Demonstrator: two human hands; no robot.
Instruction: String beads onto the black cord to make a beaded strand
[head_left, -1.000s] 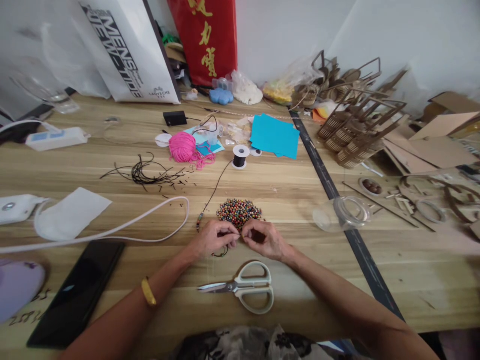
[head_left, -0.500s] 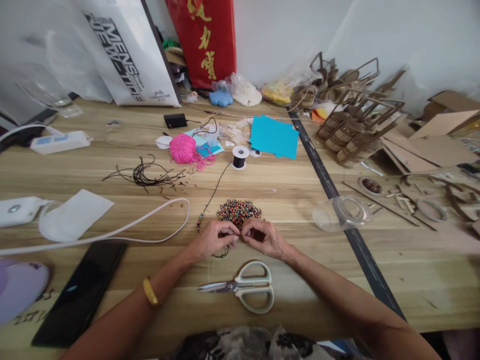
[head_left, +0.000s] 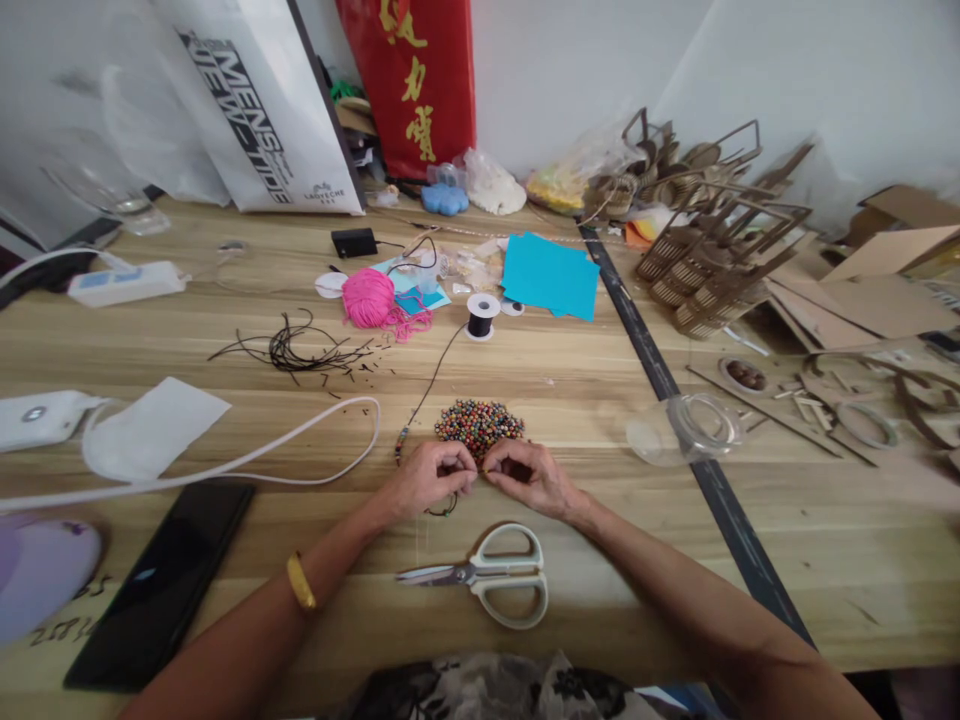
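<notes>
Just in front of a pile of small multicoloured beads, my two hands meet fingertip to fingertip. My left hand is closed in a pinch on the black cord, which runs from a spool and carries some threaded beads. A short end of cord hangs below those fingers. My right hand pinches what looks like a tiny yellowish bead at the cord's end; the fingers partly hide it. White-handled scissors lie closed nearer to me.
A black phone and a white cable lie to the left. Cut black cords, pink yarn and blue sheets are farther back. On the right are a clear plastic container and brown baskets.
The hands stay almost in the same place, fingertips still together. The whole view has shifted very slightly.
</notes>
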